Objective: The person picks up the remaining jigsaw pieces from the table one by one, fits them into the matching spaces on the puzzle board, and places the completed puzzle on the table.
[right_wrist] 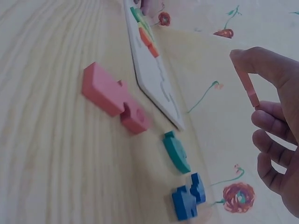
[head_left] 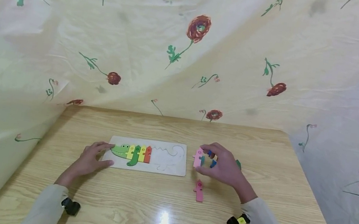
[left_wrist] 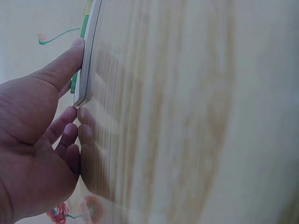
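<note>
A white puzzle board (head_left: pixel 168 167) with a crocodile outline lies on the table. In its left part sit a green head piece (head_left: pixel 120 151) and several yellow, green and orange-red pieces; the tail part shows bare outlines. My left hand (head_left: pixel 89 158) rests at the board's left end, thumb on its near corner and fingers by its far side. To the right of the board, my right hand (head_left: pixel 223 166) pinches a pink puzzle piece (head_left: pixel 198 158) upright between thumb and forefinger, above the table. In the right wrist view that piece (right_wrist: pixel 245 80) appears edge-on.
Another pink puzzle piece (head_left: pixel 199 192) lies nearer on the table. Beneath the right hand are a teal piece (right_wrist: pixel 176 152) and blue pieces (right_wrist: pixel 185 205), with a dark green piece (head_left: pixel 238 163) partly hidden behind it. Flowered cloth (head_left: pixel 148 44) hangs behind the table.
</note>
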`<state>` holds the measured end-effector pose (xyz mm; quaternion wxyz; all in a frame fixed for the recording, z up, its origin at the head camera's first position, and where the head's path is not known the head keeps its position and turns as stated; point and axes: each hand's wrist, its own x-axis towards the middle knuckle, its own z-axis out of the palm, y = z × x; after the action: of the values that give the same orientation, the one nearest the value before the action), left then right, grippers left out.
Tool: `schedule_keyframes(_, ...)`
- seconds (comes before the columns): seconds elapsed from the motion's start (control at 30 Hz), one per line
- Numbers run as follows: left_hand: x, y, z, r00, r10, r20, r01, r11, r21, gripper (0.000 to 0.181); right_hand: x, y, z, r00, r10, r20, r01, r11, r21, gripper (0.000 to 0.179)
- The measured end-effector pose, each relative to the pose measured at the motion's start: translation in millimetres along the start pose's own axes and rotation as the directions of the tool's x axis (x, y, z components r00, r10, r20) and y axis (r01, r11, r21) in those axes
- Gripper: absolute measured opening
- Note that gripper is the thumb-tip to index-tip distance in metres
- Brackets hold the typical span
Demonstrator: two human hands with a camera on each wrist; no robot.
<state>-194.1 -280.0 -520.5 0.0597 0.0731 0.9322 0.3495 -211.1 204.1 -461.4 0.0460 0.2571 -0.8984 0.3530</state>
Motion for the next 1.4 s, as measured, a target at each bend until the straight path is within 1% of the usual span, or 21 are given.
schedule_keyframes(0.13, -0.6, -0.8, 0.4, 1.000, 0.003, -0.002, -0.003, 1.000, 0.002, 0.065, 8.4, -2, 5, 1.000, -0.009, 0.006, 0.009, 1.000, 0.008, 0.066)
schedule_keyframes(0.37, -1.4, -2.2, 2.1, 1.000, 0.000, -0.005, 0.000, 1.000, -0.011, 0.065, 23.2, -9, 15, 1.000, 0.011, 0.025, -0.012, 1.000, 0.019, 0.065)
schedule_keyframes(0.6, -2.5, -1.5, 0.8, 1.000, -0.004, -0.006, 0.004, 1.000, -0.012, 0.065, 38.1, -16, 25, 0.999, 0.024, 0.043, -0.026, 0.998, 0.053, 0.067)
schedule_keyframes(0.77, -2.3, -1.5, 0.9, 1.000, -0.003, -0.005, 0.003, 1.000, -0.012, 0.065, 48.6, -20, 34, 0.999, 0.020, 0.051, -0.023, 0.998, 0.058, 0.068)
schedule_keyframes(0.87, -2.2, -0.7, 0.9, 1.000, -0.014, -0.003, 0.014, 1.000, -0.013, 0.065, 54.7, -22, 40, 0.998, 0.014, 0.057, -0.017, 0.999, 0.049, 0.068)
schedule_keyframes(0.97, -1.5, -0.4, 0.6, 1.000, -0.018, -0.002, 0.017, 1.000, -0.010, 0.065, 60.8, -23, 47, 0.997, 0.025, 0.066, -0.028, 0.999, 0.040, 0.069)
schedule_keyframes(1.2, -1.5, 0.0, -0.9, 1.000, -0.022, 0.001, 0.022, 1.000, -0.018, 0.065, 71.7, -22, 62, 0.996, 0.026, 0.088, -0.031, 0.998, 0.058, 0.071)
schedule_keyframes(1.4, -1.6, -1.8, 1.6, 1.000, -0.011, -0.001, 0.011, 1.000, -0.024, 0.066, 76.4, -24, 76, 0.994, 0.017, 0.110, -0.026, 0.997, 0.078, 0.068)
